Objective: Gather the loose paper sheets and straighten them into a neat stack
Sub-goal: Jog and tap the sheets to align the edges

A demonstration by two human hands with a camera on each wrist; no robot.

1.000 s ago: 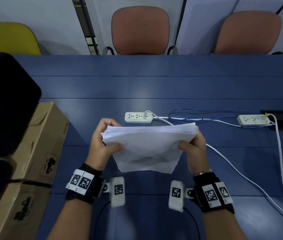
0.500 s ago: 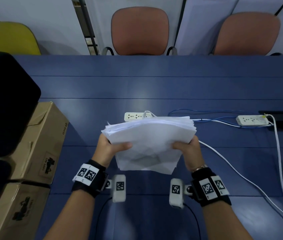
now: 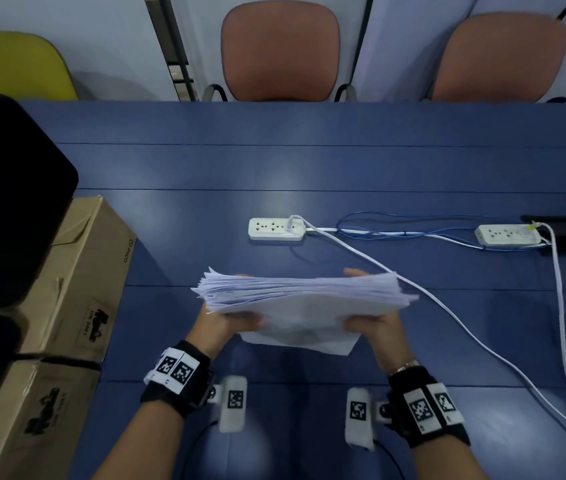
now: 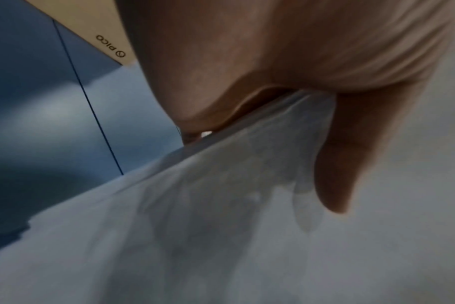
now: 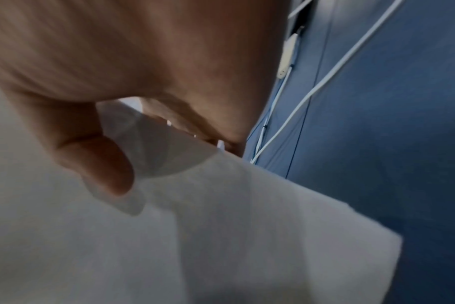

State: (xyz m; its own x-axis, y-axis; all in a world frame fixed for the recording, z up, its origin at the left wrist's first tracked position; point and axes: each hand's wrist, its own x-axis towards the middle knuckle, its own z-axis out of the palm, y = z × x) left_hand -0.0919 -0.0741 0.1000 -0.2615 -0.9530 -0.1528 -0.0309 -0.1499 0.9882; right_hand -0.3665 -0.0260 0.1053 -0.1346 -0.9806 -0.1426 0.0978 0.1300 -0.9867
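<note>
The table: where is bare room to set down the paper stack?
The table is bare under the stack, between the boxes and the white cable, and also beyond the left power strip, towards the chairs. The right side is crowded by cables and the second strip.

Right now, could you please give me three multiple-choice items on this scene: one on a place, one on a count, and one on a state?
1. Where are the cardboard boxes?
A. On the table's left side
B. On the far chair
C. Under the paper

2. How many white power strips lie on the table?
A. One
B. Two
C. Four

3. How is the paper stack held?
A. Lying flat, untouched
B. By the left hand alone
C. Gripped at both ends

Answers: 1 A, they sit left of the left hand. 2 B, one strip and another. 3 C, the right hand holds the other end.
</note>
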